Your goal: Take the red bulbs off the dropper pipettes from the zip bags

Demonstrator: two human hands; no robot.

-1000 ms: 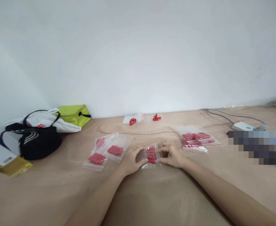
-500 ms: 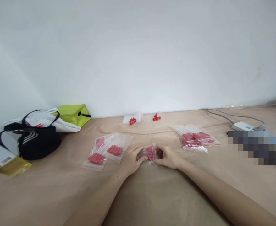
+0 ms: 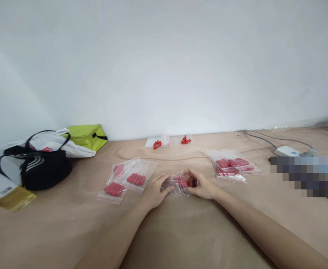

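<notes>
Between my hands, low over the table's middle, is a clear zip bag with short red sticks in its right end. My left hand pinches the bag's left end between thumb and fingers. At the bag's right end, where its open mouth seems to be, my right hand has thumb and fingers closed around the red sticks. Its fingertips are partly hidden by the sticks and the plastic. Just left of my left hand lie flat zip bags of red sticks in rows.
More filled bags are piled at the right. Two small groups of red pieces lie on plastic bags by the wall. A black bag, a lime-green bag and a yellow packet stand left. At right is a white box with cables.
The red sticks have shifted right inside the bag, towards my right fingers, and lie more sideways. My left hand has barely moved. The view has shifted slightly.
</notes>
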